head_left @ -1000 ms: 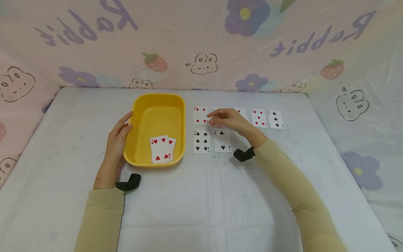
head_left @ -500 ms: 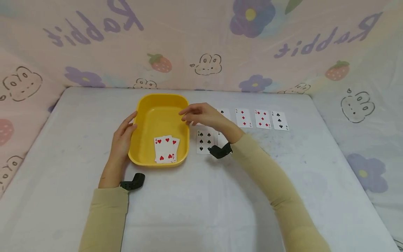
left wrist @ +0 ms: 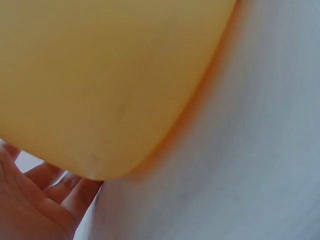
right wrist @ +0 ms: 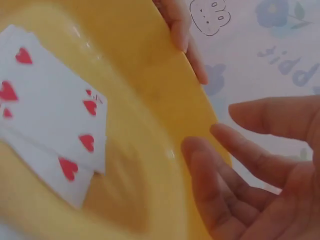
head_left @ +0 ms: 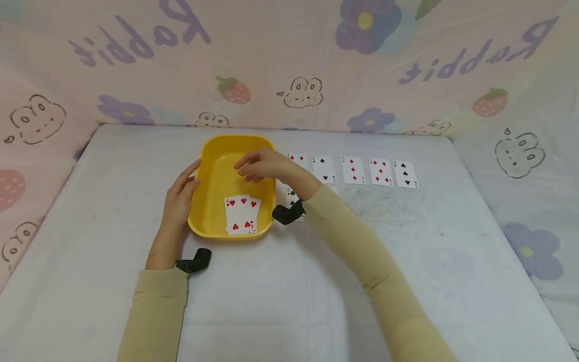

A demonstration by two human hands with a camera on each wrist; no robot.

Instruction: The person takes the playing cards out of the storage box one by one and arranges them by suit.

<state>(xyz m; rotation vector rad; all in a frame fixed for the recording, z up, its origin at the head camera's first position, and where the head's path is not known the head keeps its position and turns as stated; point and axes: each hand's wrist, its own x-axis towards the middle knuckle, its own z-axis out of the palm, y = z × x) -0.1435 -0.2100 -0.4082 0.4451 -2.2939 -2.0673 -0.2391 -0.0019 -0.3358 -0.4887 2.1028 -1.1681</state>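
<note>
Makeshift tabletop recording booth, home-like rather than workshop or lab. Flat table draped in a white, slightly stained cloth (head_left: 289,301). Behind and to both sides of the table, a pastel printed fabric backdrop (head_left: 280,60) hangs as walls: cartoon rabbits, purple flowers, strawberries, the word "Rabbit". No furniture, tools or appliances visible beyond the table.

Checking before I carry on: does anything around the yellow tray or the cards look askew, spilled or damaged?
Nothing damaged or spilled. The heart cards in the yellow tray lie slightly fanned rather than squared. The card row on the table looks tidy.
</note>
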